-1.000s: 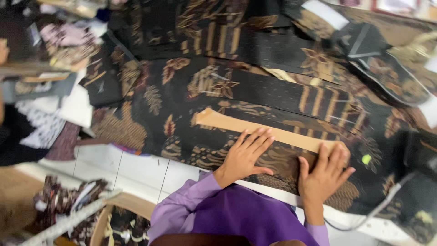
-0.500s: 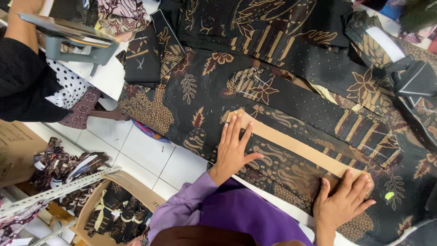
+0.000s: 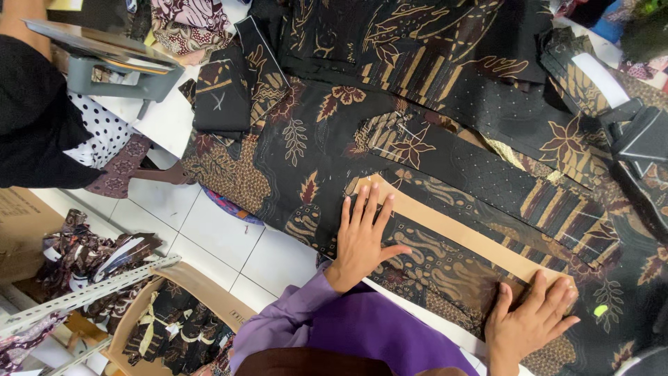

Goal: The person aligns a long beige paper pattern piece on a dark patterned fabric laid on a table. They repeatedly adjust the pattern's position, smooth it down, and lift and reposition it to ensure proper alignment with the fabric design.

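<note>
The left hand (image 3: 362,237) lay flat with its fingers spread, palm down on the dark batik cloth (image 3: 306,146), its fingertips resting on the near-left end of a long tan pattern strip (image 3: 459,233). The right hand (image 3: 532,320) was also open and spread, pressing down on the cloth at the strip's right end, the fingertips reaching onto the tan edge. Neither hand pinched or gripped anything; both simply held the fabric and strip flat. Purple sleeves (image 3: 327,324) ran back from both wrists toward the near edge of the view.

The strip ran slantwise across the cloth, from the left hand toward the right hand, lying on top of the black and brown patterned fabric with leaf and stripe motifs. A small bright yellow-green mark (image 3: 600,310) sat on the cloth just right of the right hand. Further pieces of the same kind of fabric were piled at the far side of the table, and a smaller folded dark piece (image 3: 223,97) lay at the far left on the white table top (image 3: 167,125).

At the far right a black clip-like object (image 3: 637,136) rested on the fabric. At the far left stood a grey machine (image 3: 111,63), beside another person in a black sleeve (image 3: 35,125) and polka-dot cloth. Below the table edge the white tiled floor (image 3: 216,237) showed, with a cardboard bin (image 3: 177,320) of fabric scraps near the left.
</note>
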